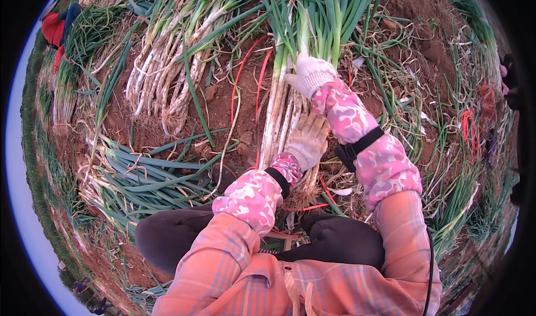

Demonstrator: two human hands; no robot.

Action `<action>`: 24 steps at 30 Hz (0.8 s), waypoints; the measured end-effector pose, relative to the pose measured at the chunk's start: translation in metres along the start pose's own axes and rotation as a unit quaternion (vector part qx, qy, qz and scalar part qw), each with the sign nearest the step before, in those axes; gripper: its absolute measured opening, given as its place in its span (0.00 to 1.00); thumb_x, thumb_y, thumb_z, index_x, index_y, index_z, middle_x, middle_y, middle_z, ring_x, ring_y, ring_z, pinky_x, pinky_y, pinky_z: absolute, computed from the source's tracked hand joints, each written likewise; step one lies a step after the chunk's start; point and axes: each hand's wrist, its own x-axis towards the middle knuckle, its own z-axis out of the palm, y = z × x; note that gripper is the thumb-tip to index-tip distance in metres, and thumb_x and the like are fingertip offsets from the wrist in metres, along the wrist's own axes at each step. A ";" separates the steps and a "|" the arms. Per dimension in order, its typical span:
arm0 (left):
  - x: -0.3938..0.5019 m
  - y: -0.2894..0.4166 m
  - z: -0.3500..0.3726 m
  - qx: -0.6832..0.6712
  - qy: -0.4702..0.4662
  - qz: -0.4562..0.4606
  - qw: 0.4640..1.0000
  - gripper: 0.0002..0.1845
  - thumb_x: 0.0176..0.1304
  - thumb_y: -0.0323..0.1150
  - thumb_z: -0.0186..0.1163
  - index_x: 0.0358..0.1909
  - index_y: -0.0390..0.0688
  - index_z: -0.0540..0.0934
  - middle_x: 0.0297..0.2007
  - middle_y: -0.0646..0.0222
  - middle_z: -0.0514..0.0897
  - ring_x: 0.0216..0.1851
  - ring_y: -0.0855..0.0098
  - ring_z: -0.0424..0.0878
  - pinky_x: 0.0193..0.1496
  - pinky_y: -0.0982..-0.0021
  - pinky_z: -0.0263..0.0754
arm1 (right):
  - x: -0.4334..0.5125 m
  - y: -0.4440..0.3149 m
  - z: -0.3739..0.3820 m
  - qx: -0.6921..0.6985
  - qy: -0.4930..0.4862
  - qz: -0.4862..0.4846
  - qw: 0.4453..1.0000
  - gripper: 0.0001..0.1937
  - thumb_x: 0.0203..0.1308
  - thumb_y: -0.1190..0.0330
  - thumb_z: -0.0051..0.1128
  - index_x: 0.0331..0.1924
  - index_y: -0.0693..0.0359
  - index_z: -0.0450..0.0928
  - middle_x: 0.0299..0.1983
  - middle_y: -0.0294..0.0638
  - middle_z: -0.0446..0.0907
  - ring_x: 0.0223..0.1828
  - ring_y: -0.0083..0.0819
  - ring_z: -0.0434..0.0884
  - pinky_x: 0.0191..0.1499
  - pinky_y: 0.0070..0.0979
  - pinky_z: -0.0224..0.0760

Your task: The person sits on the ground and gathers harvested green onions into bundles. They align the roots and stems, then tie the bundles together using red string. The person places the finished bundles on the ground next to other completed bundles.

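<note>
A bunch of green onions (275, 106) with long white stalks lies before me, leaves pointing away and roots near my knees. My left hand (307, 139), in a dirty knit glove, rests on the lower stalks with its fingers extended. Farther up, my right hand (312, 75), in a pale knit glove, lies over the stalks just below the green leaves. Whether either hand grips the stalks cannot be told. Red plastic ties (260, 79) run over the soil left of the bunch, and another red strip (310, 208) lies by the roots.
Loose green onions (161, 71) lie at the upper left, and more (142, 177) beside my left knee. A tied bundle (65, 94) stands farther left, near a person in red (53, 29). Red ties (469, 125) and another bundle (481, 35) are at the right, among leaf scraps on soil.
</note>
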 end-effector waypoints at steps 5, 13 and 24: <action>0.000 0.001 -0.006 -0.041 0.039 0.004 0.998 0.34 0.59 0.38 0.66 0.69 0.37 0.76 0.70 0.52 0.74 0.76 0.46 0.67 0.81 0.41 0.54 | 0.012 0.022 -0.012 0.200 0.040 0.027 0.979 0.25 0.58 0.52 0.69 0.47 0.66 0.83 0.38 0.59 0.88 0.45 0.53 0.89 0.52 0.42 0.81; 0.007 0.002 -0.027 -0.063 0.005 -0.079 0.995 0.45 0.53 0.44 0.72 0.72 0.34 0.72 0.73 0.46 0.70 0.78 0.46 0.65 0.84 0.43 0.46 | 0.017 0.068 0.017 -0.065 0.289 -0.107 0.949 0.27 0.58 0.63 0.71 0.61 0.60 0.77 0.49 0.54 0.86 0.46 0.52 0.88 0.50 0.47 0.83; 0.014 -0.009 -0.042 -0.092 -0.108 -0.105 0.984 0.41 0.63 0.48 0.65 0.76 0.40 0.69 0.79 0.46 0.64 0.82 0.49 0.59 0.84 0.46 0.45 | 0.059 0.073 0.037 -0.112 0.339 -0.287 0.889 0.20 0.59 0.66 0.63 0.56 0.61 0.80 0.59 0.53 0.80 0.62 0.54 0.79 0.62 0.42 0.76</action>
